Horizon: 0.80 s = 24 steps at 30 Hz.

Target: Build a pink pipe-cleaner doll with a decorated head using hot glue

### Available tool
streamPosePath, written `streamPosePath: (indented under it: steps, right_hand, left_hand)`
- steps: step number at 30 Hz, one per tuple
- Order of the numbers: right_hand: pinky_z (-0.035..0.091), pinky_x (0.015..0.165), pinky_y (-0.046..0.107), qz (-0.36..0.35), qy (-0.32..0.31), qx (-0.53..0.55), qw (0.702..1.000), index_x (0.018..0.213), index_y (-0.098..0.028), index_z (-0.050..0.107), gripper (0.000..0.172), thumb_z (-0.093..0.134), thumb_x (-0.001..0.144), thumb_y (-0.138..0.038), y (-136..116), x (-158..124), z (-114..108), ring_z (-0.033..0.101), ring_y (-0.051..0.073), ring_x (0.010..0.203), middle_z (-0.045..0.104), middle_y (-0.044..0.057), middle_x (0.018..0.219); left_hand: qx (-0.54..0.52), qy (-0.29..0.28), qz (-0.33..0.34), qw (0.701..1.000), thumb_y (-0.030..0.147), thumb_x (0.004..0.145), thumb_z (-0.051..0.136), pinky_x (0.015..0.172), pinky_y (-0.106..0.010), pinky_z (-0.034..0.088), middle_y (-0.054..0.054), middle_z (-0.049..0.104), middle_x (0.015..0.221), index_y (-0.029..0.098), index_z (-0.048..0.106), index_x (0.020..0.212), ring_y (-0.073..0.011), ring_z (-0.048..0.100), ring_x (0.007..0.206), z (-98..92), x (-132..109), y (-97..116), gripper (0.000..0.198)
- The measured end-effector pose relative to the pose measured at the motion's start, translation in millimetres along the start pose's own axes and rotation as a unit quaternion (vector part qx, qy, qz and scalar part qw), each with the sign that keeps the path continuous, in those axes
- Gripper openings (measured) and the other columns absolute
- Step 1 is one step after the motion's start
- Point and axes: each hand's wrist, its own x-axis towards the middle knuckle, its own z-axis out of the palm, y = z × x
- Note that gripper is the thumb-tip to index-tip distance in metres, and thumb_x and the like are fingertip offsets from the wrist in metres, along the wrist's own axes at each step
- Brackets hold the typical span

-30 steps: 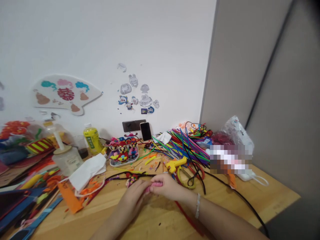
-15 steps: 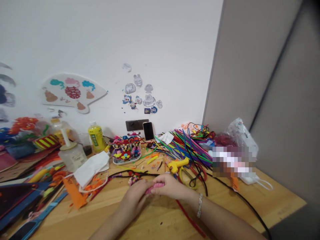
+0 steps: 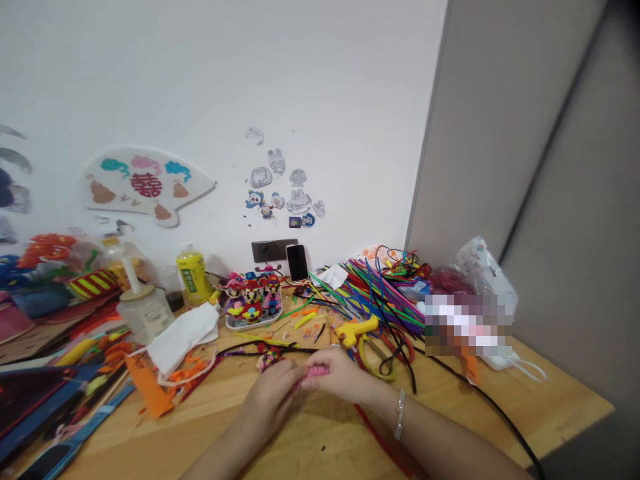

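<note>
Tray (image 3: 245, 327): small dressed figures (image 3: 252, 303) standing inside.
Pink coil (image 3: 319, 371): right and front of the tray, left hand (image 3: 273, 392) and right hand (image 3: 339, 377) both clamped on it.
Cup (image 3: 171, 280): left of the tray, dark liquid (image 3: 176, 301) inside.
Jar (image 3: 144, 320): farther left, lidded, contents perhaps clear.
</note>
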Motion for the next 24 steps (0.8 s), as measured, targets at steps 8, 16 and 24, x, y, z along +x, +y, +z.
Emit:
streamPosePath:
  steps: [8,16,24]
  right_hand:
    - [0.038,0.055,0.021,0.040,-0.024,0.036,0.998,0.069,-0.013,0.065,0.034,0.074,0.051,-0.041,1.3,1.4,-1.4,0.045,0.008,0.055,0.055,-0.004,0.060]
    - [0.034,0.052,0.019,0.030,-0.065,0.002,0.997,0.071,-0.013,0.064,0.031,0.074,0.055,-0.036,-2.7,-0.3,-5.5,0.041,0.007,0.053,0.050,-0.006,0.058]
    - [0.036,0.053,0.020,0.020,-0.030,-0.040,0.999,0.070,-0.012,0.067,0.026,0.071,0.057,-0.034,-6.3,-0.8,-2.5,0.044,0.009,0.054,0.054,-0.004,0.057]
  left_hand:
    - [0.047,0.014,0.029,0.998,0.024,0.085,0.044,0.059,-0.023,0.046,-0.004,0.061,0.074,0.020,0.055,0.107,-0.0150,0.058,0.067,0.7,0.3,-5.7,0.024]
    - [0.075,0.036,0.059,0.995,0.022,0.085,0.044,0.056,-0.023,0.046,-0.005,0.061,0.070,0.017,0.057,0.101,-0.0151,0.057,0.064,-3.4,4.5,1.4,0.021]
    - [0.090,0.054,0.047,0.993,0.025,0.083,0.047,0.056,-0.025,0.048,-0.005,0.063,0.070,0.017,0.057,0.097,-0.0164,0.060,0.064,-0.9,3.4,0.1,0.019]
